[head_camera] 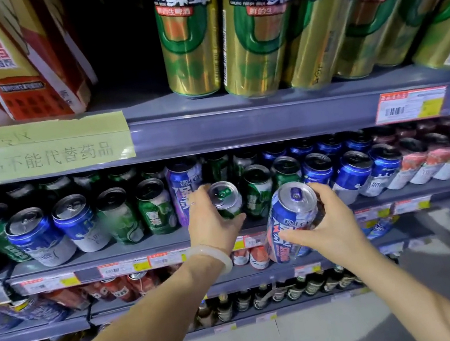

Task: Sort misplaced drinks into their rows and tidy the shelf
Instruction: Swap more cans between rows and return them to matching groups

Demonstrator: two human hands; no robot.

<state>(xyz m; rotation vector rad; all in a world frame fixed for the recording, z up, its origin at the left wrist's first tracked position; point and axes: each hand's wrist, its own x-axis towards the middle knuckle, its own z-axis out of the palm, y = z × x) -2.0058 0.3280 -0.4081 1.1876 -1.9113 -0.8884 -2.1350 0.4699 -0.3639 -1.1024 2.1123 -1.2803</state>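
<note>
So the grey shelf unit (240, 126) is filling pretty much the whole frame, with tall gold-and-green beer cans (258, 32) lining up across the upper right and red-and-gold cartons (9, 63) sitting in the upper left. The middle shelf is where things are getting messy: green cans and blue cans (77, 223) are mixing together across the left half, and a tall purple RIO can (184, 191) is standing in the centre among the green ones. The left hand (212, 225), with a pale bangle (216, 255) on the wrist, is wrapping its fingers around a short green can (227, 199) at the front of that row, the can tipping top-out toward the camera, just right of the purple one. The right hand (329, 224) is gripping a tall blue RIO can (290, 219), fully off the shelf, its long axis leaning up and to the right, hanging in front of the shelf edge. My guess is the blue RIO is heading to the slot next to the purple one, which is lying up and left of the right hand, so that green can is needing to clear out first.
</note>
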